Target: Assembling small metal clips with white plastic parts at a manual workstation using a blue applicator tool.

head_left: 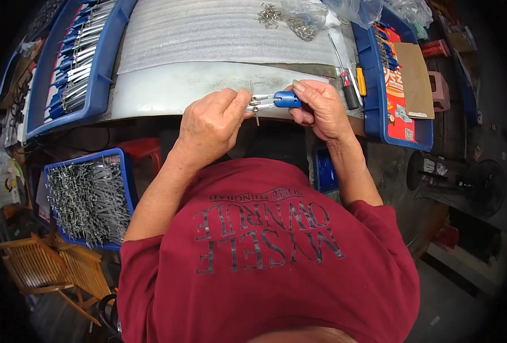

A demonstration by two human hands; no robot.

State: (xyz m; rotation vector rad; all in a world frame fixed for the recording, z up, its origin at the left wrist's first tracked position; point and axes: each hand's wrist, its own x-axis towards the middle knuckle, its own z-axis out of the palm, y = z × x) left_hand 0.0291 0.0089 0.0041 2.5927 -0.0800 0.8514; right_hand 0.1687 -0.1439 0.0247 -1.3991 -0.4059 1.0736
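Note:
Above the near edge of the bench, my two hands hold a small part between them. My left hand (212, 121) is closed on its silvery metal arms (260, 104), which have round joints and a thin metal rod (253, 91) crossing them upright. On the other end, my right hand (322, 106) grips a blue plastic cap (288, 99) between thumb and fingers. The metal arms reach the cap's left end; how deep they sit inside is hidden.
Blue trays of blue-and-silver parts stand at left (97, 86) and right (373, 86). A lower blue bin (126, 183) holds many metal parts. Small metal pins (271, 15) lie at the back, near a red-and-black screwdriver (349, 88) and a yellow-handled tool (361, 81).

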